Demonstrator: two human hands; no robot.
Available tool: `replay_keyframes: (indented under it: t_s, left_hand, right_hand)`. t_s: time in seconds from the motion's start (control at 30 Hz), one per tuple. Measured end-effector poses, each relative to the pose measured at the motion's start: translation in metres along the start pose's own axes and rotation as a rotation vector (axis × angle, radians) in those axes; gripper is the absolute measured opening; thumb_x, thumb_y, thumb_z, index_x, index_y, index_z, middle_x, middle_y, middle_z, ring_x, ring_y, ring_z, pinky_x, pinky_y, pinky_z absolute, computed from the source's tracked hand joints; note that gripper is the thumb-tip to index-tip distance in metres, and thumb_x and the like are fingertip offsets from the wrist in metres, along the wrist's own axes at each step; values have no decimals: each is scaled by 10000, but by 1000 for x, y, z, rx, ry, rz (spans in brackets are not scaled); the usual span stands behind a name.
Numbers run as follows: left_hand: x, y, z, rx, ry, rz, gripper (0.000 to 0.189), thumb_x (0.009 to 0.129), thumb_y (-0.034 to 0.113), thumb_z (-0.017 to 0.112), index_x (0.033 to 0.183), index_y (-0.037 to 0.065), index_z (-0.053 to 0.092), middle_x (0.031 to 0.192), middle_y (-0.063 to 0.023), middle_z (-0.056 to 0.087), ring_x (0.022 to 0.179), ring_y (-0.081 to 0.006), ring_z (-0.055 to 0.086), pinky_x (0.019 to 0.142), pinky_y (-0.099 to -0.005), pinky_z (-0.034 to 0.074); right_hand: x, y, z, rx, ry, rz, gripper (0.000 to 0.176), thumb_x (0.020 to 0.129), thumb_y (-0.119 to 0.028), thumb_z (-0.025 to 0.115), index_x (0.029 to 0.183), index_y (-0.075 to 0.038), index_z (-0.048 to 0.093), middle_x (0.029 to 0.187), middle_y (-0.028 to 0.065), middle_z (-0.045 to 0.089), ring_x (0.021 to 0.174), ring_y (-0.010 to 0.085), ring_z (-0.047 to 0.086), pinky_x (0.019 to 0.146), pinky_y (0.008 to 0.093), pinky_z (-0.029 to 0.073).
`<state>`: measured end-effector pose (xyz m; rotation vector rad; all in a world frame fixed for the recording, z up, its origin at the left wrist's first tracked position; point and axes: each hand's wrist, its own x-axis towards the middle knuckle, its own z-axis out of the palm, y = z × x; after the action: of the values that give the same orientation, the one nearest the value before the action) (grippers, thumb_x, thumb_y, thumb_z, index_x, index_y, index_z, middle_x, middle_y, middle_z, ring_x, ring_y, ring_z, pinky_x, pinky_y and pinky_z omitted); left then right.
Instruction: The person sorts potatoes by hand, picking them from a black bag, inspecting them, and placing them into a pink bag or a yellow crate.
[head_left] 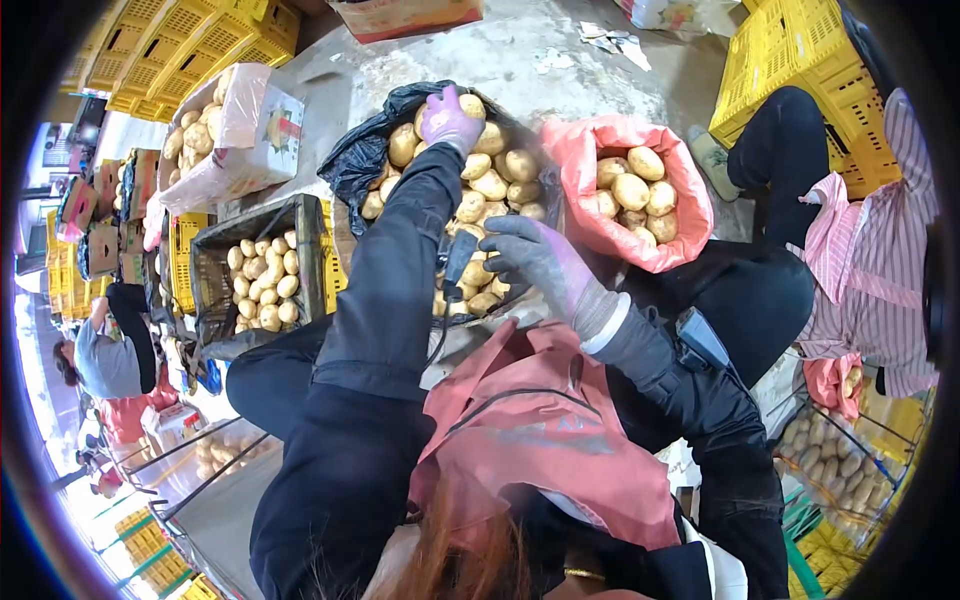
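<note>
A box lined with a black plastic bag (345, 165) stands in front of me, full of pale potatoes (489, 184). My left hand (452, 122), in a purple glove, reaches to its far side, fingers curled over a potato that the hand partly hides. Nearer to me, my right hand (545, 262), in a grey and purple glove, hovers over the right side of the box. Its fingers are apart and loosely bent, with nothing seen in them. To its right stands a pink bag (690, 215) of larger potatoes, its rim rolled down.
A dark-lined crate (310, 250) of potatoes stands on the left, with a white carton (270, 150) of potatoes behind it. Yellow crates (190, 50) are stacked at the back left and more yellow crates (790, 70) at the right. A person in a striped shirt (870, 270) sits close on the right.
</note>
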<state>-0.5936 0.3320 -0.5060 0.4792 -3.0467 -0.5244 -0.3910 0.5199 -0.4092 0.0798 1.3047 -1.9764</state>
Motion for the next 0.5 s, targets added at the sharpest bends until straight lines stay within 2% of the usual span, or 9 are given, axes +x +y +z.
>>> replay_keyframes:
  t_s: [0.07,0.1,0.13,0.2,0.27,0.33,0.4,0.47,0.5]
  left_hand:
    - [-2,-30,5,-403,-42,193,704,633,229,853,1235,103,511,1201,-194,572,1108,-367,585,959,-424,478]
    - [-4,-39,5,-534,-70,168,726,631,188,884,1236,73,501,1167,-164,611,1070,-333,605,954,-393,481]
    - [-11,-49,8,-772,-89,90,715,676,214,884,1262,82,497,1160,-103,621,1045,-273,617,935,-352,488]
    - [-40,-59,-15,-1034,-255,-77,664,763,214,834,1306,67,480,1188,-75,611,1035,-227,618,894,-339,507]
    - [-102,-48,-75,-1266,-495,-139,619,854,203,746,1369,44,441,1243,-94,591,1064,-203,615,866,-335,532]
    - [-156,-50,-108,-1390,-589,-111,608,911,195,669,1428,32,393,1277,-106,568,1112,-196,605,874,-333,545]
    - [-205,-48,-135,-1399,-586,-38,616,921,190,643,1448,21,373,1294,-114,552,1147,-205,595,915,-326,538]
    - [-241,-48,-154,-1426,-581,5,627,923,150,601,1470,-16,344,1338,-152,523,1214,-215,549,1024,-327,455]
    - [-251,-54,-154,-1363,-557,45,624,921,143,599,1470,-16,350,1358,-155,510,1243,-213,521,1051,-326,423]
  right_hand:
    - [-7,2,-3,64,-64,16,410,976,-247,546,1350,-85,502,1213,47,612,1020,162,630,869,299,489]
    - [-7,4,-2,106,-35,28,414,933,-204,597,1322,-87,516,1169,52,636,983,164,637,834,329,506]
    - [-8,5,-4,108,-36,26,414,933,-204,597,1322,-87,516,1169,52,636,983,164,637,834,329,506]
    - [-9,11,-7,83,2,-20,430,928,-217,605,1326,-86,508,1179,48,638,948,171,643,810,319,498]
    - [-15,9,-4,102,81,-2,478,919,-246,638,1341,-71,496,1136,58,629,900,163,634,820,310,483]
    - [-17,16,-3,61,116,-52,563,916,-278,666,1386,-62,444,1138,68,611,901,155,622,837,310,481]
    - [-15,27,-2,37,39,-130,733,889,-247,729,1461,-27,326,1149,85,583,980,149,600,841,289,504]
    - [-23,23,14,-6,-4,-74,763,882,-222,741,1472,-11,306,1154,88,572,1008,155,599,836,278,516]
    - [-21,30,13,-75,-59,-61,747,878,-220,744,1462,-2,333,1201,93,561,1044,158,599,880,289,513]
